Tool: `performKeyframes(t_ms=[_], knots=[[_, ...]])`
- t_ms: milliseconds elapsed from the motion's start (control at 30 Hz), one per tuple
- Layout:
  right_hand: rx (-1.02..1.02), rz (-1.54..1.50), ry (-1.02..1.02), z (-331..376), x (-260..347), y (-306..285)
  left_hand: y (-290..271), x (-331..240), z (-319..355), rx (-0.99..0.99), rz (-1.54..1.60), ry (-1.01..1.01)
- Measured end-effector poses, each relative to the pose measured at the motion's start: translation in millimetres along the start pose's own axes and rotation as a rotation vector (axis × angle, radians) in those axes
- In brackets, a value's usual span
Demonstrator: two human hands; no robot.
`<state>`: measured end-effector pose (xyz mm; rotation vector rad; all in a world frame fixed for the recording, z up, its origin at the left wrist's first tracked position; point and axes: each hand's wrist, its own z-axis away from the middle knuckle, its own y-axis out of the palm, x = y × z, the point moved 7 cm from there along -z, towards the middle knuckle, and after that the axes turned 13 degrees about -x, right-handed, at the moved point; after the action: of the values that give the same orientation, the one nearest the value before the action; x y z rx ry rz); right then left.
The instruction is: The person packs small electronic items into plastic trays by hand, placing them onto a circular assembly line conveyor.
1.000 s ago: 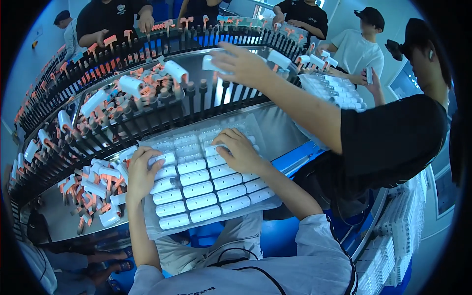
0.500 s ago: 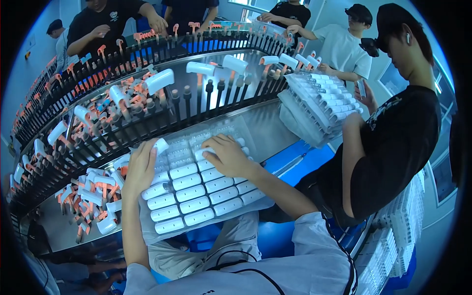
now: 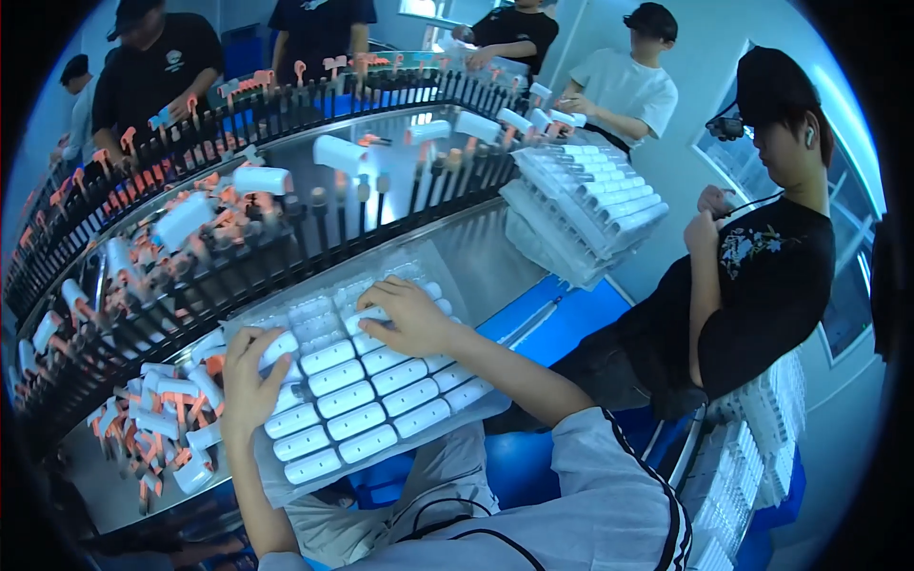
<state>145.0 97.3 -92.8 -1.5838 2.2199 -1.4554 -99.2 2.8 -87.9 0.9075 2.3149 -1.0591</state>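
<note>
So the clear plastic tray sits right at the person's lap edge, dead centre of the view, and it's mostly full of white capsule-shaped pieces lined up in rows. Left hand is at about 9 o'clock of the tray, fingers curled around one white piece at the tray's left edge, so that's a closed grip. Right hand is up at the tray's 12 o'clock end, fingers bent down over the top rows, pressing or pinching a piece there; can't honestly tell if it's actually holding one. I'd say the near rows are done and only the far rows under that right hand look unfinished. Loose white and orange parts are piled at 9 o'clock of the tray. The curved conveyor of black pegs runs past at 12 o'clock with more white pieces on it. Stack of filled trays at 2 o'clock, beside a person in a black shirt.
</note>
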Motion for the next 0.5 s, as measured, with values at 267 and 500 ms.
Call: performKeyframes(t_ms=[267,500], knots=[[0.001,-0.013,0.019,-1.8,2.8,-8.2,-0.5,-3.7,-0.5,-0.017,0.03,-0.04],[-0.003,-0.026,0.018,-2.8,2.4,-5.0,-3.7,-0.3,1.9,-0.028,0.032,-0.049]])
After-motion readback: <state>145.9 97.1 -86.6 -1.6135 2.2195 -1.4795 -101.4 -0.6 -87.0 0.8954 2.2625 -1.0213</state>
